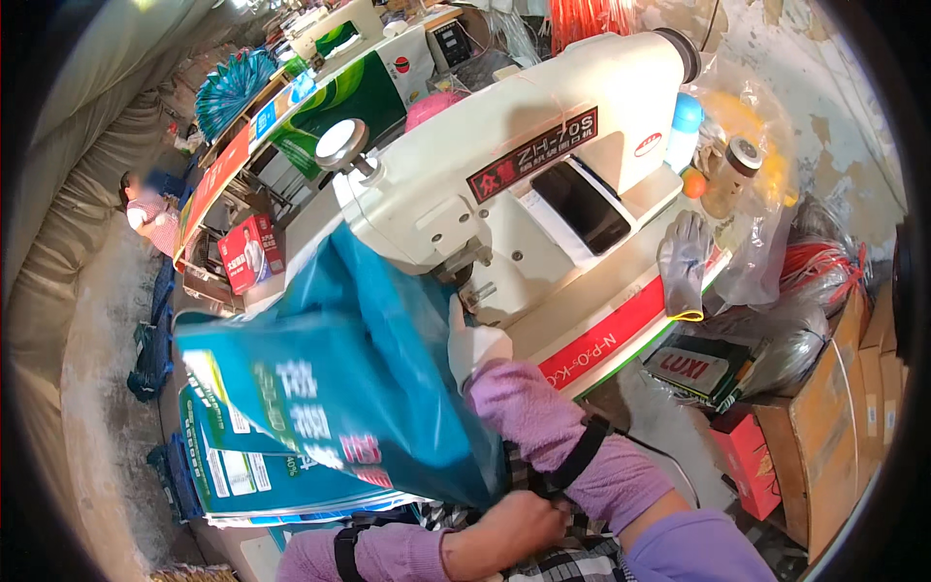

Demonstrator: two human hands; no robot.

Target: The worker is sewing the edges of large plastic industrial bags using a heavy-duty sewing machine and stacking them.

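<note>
A large teal printed woven plastic bag hangs raised in front of a cream sewing machine, its upper edge by the needle area. My right hand, in a white glove, is at the bag's right edge just below the presser foot; its fingers look closed on that edge. Low in front of me, my bare left hand is curled into a fist beside the bag's bottom corner. Whatever lies inside that fist is hidden. Similar flat bags lie stacked below the raised one.
A phone rests on the machine bed. Right of it are a grey glove, a jar and a blue-capped bottle. Cardboard boxes stand at right. A red box and another person are at far left.
</note>
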